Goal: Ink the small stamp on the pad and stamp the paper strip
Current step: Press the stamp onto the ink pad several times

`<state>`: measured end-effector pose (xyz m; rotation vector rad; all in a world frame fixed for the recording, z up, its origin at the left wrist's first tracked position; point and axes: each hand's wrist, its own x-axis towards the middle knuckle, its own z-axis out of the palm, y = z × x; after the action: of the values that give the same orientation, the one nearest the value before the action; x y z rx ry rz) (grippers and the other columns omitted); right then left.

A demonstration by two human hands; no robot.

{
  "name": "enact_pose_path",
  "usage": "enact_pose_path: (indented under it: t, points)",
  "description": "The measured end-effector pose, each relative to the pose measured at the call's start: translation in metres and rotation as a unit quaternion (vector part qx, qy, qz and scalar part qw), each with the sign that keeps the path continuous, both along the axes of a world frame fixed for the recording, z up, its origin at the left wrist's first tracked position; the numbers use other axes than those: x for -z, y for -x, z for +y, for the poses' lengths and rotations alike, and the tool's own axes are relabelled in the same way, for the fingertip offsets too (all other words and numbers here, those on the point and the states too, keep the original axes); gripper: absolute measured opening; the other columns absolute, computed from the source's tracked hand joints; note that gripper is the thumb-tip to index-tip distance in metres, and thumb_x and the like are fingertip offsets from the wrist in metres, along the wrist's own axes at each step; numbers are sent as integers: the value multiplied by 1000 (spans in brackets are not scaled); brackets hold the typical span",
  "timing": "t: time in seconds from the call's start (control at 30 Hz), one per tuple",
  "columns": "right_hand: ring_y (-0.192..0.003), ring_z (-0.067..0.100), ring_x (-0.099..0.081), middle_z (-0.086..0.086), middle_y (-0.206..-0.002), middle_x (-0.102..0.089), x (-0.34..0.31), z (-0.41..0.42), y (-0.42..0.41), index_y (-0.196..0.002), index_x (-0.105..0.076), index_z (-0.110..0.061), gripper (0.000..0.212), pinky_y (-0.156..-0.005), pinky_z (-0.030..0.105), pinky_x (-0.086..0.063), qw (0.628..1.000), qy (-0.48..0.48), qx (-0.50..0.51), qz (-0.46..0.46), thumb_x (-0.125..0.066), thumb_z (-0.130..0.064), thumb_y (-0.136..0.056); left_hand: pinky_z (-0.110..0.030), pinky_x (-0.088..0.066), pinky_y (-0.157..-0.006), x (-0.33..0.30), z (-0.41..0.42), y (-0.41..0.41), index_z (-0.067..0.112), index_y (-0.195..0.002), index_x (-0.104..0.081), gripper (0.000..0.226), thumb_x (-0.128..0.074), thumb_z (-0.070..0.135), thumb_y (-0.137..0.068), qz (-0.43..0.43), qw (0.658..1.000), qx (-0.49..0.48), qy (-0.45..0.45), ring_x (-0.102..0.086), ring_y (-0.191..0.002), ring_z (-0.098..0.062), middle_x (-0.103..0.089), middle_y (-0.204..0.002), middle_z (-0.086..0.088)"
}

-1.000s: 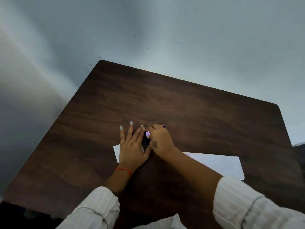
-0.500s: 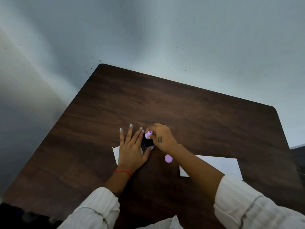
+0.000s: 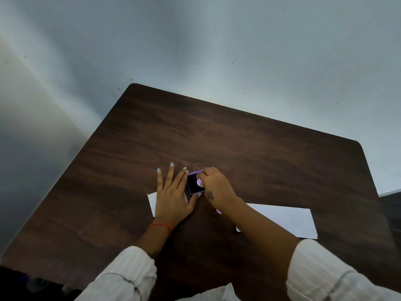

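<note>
Stamp (image 3: 199,182), a small lilac piece, sits pinched in the fingertips of the right hand (image 3: 213,187) and is pressed down on the dark face of the pad (image 3: 193,183), a purple-edged square lying on the brown table (image 3: 217,137) just beyond the paper strip (image 3: 282,218). The left hand (image 3: 172,196) lies flat and spread wide, holding nothing, its palm pinning the strip's left end and its index finger and thumb flanking the pad's near side. By the look of it the inking step is in hand and no mark shows yet on the visible paper. The next move calls for lifting the stamp straight off the pad, carrying it the short way to a bare stretch of strip and pressing down squarely while the left hand keeps the paper from sliding. Much of the stamp is hidden by the fingers, so its shape and face cannot be made out. The right forearm covers the strip's middle. A small lilac bit (image 3: 218,211) peeks out beneath the right wrist; what it is cannot be told.
</note>
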<state>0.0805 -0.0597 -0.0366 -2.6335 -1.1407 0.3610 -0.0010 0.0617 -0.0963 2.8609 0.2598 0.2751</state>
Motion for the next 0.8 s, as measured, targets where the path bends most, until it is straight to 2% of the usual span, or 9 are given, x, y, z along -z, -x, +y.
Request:
enact_pose_path:
  t: [0.17, 0.27, 0.37, 0.43, 0.57, 0.67, 0.73, 0.8]
  points:
    - [-112, 29, -49, 19, -121, -55, 1, 5, 3, -112, -54, -1, 33, -94, 37, -44, 999, 5, 37, -7, -61, -10, -82, -46, 14, -115, 0, 0, -1, 12, -133, -45, 71, -37, 61, -82, -1, 1000, 1, 6, -16, -142, -26, -50, -140, -4]
    - [-114, 32, -48, 21, -122, -55, -2, -2, -7, -116, -52, 1, 28, -94, 38, -41, 998, 28, -62, -13, -49, -7, -89, -47, 11, -116, 1, 0, -1, 12, -133, -44, 70, -39, 60, -82, 4, 1000, 2, 3, -16, -142, -26, -49, -141, -4]
    - [-104, 34, -51, 23, -112, -59, -5, -4, -22, -105, -58, 4, 23, -86, 37, -39, 995, 30, -93, 7, -45, -6, -89, -48, 8, -116, 1, 0, -1, 11, -131, -47, 68, -42, 58, -82, -3, 1000, 1, 7, -20, -142, -27, -51, -139, -4]
    - [-106, 33, -51, 21, -114, -59, -2, 1, -15, -107, -58, 2, 23, -88, 36, -41, 999, 17, -47, 1, -49, -8, -88, -47, 10, -116, 2, 0, -1, 11, -131, -46, 68, -42, 58, -82, -4, 1000, 3, 6, -18, -142, -27, -50, -140, -4]
    - [-120, 31, -47, 19, -127, -53, 8, 5, 12, -119, -49, -2, 40, -103, 40, -41, 999, -1, 31, -26, -61, -11, -82, -45, 14, -115, 1, 0, -1, 11, -134, -43, 72, -38, 60, -81, 5, 1000, 4, -2, -13, -141, -25, -47, -142, -5]
    - [-107, 30, -54, 19, -114, -61, -2, 0, 0, -107, -59, -1, 24, -91, 31, -41, 999, -32, 29, 10, -54, -9, -85, -46, 12, -115, 1, 1, 0, 13, -134, -44, 70, -43, 60, -82, 3, 1000, 2, 8, -14, -142, -25, -47, -142, -4]
    - [-93, 33, -59, 21, -100, -66, -12, -5, -14, -96, -65, 2, 19, -82, 35, -43, 995, -59, 47, 58, -52, -6, -85, -47, 10, -116, 0, 1, 0, 13, -132, -45, 68, -44, 59, -82, -3, 1000, 2, 8, -18, -142, -26, -50, -140, -3]
    - [-89, 33, -60, 21, -96, -67, -16, -10, -22, -95, -66, 1, 18, -79, 37, -47, 990, -98, 73, 71, -55, -4, -82, -48, 8, -116, 0, 0, 0, 13, -132, -46, 68, -44, 59, -82, -4, 1000, 1, 4, -20, -141, -26, -52, -138, -3]
